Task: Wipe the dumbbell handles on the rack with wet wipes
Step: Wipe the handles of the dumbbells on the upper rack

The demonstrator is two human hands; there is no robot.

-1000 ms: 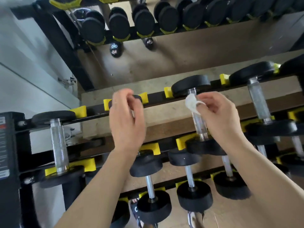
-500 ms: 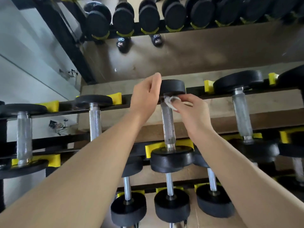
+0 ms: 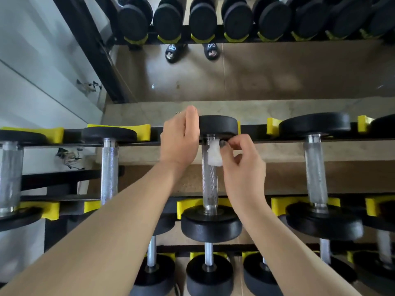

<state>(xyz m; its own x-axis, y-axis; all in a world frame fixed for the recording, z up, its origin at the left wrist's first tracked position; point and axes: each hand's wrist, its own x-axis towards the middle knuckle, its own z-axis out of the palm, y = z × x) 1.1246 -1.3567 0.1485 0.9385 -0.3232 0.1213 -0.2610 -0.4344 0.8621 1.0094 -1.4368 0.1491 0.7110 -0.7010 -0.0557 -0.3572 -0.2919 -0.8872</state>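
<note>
Wipe (image 3: 214, 155) now against knurled handle (image 3: 210, 184)

Soft daylight brightens nine o'clock, glare glints off the mirror (image 3: 256, 77), wide-angle bending warps every edge.

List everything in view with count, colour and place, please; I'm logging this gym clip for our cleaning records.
Top-tier dumbbells: five in view, black ends, silver knurled handles, lying front to back across the rack's upper rails.
Lower-tier dumbbells: at least five, black, smaller, below the top tier.
Cradles: many, yellow, on the black rails under the dumbbell ends.
Wet wipe: one, white, bunched against the far end of the middle handle.
Mirror: one, behind the rack, reflecting a row of black dumbbells and two black slippers.
Left hand: one, resting against the middle dumbbell's far end.
Right hand: one, pinching the wipe onto the handle.
</note>
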